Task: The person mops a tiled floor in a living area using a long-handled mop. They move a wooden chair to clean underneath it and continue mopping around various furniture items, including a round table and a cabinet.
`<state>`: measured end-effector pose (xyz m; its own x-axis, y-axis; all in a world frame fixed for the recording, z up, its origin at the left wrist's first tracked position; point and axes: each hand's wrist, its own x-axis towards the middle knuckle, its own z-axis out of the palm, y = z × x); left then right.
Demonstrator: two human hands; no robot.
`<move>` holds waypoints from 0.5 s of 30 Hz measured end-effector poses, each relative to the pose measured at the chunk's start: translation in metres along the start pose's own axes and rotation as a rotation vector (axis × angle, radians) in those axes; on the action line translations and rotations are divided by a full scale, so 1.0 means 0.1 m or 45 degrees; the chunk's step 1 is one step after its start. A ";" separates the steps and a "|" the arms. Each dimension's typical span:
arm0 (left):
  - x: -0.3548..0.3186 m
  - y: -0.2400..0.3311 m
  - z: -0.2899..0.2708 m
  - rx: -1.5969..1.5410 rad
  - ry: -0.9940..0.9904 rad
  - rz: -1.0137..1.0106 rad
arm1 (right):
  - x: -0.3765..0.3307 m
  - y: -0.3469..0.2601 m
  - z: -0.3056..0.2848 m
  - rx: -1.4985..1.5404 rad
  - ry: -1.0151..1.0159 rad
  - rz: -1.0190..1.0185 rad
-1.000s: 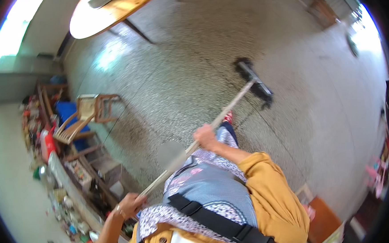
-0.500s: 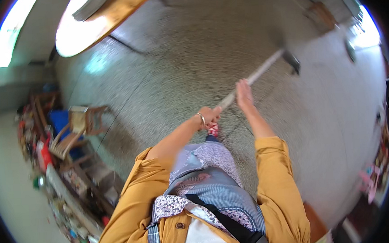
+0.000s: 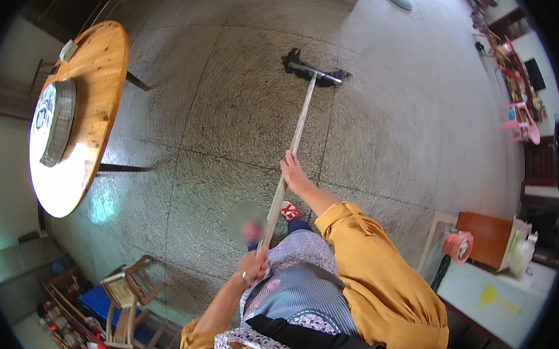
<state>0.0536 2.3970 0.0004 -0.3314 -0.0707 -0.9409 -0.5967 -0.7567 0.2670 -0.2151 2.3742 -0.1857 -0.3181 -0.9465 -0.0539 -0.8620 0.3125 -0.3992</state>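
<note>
**Left hand [image 3: 253,265] and right hand [image 3: 294,171] share one T-shaped floor mop [image 3: 298,119]**

The left hand is closed around the lower end of the mop's pale pole, a bracelet [image 3: 245,277] at its wrist. The right hand holds the pole farther up, its fingers lying along the shaft; how firmly they press cannot be told. Just below the right hand, beside the pole, shows a red-and-white shoe [image 3: 288,210]. Beyond the right hand, the mop's shaggy black head [image 3: 315,71] lies crosswise on the speckled floor [image 3: 224,114]. Left of the left hand, a wooden chair [image 3: 123,293] stands near a blue object [image 3: 99,305]. Farther out, ahead and left of both hands, is a round wooden table [image 3: 100,115] bearing a silvery-sided tray [image 3: 68,120]. Well to the right of the right hand stands a pink chair [image 3: 516,121].
</note>
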 end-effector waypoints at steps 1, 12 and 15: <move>-0.24 -0.18 -0.20 0.011 -0.011 0.017 | -0.08 -0.15 0.13 0.013 0.017 -0.007; -2.75 -1.01 -1.85 0.280 0.434 -0.202 | -1.18 -2.66 1.25 0.404 -0.371 -0.657; -2.70 -1.67 -2.34 -0.033 0.425 -0.249 | -1.14 -2.58 1.40 0.553 -0.240 -0.632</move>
<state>0.4137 2.3908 0.1611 0.0455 -0.1282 -0.9907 -0.6052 -0.7925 0.0748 0.0988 2.3903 -0.2049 0.1822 -0.9794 0.0876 -0.6389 -0.1856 -0.7465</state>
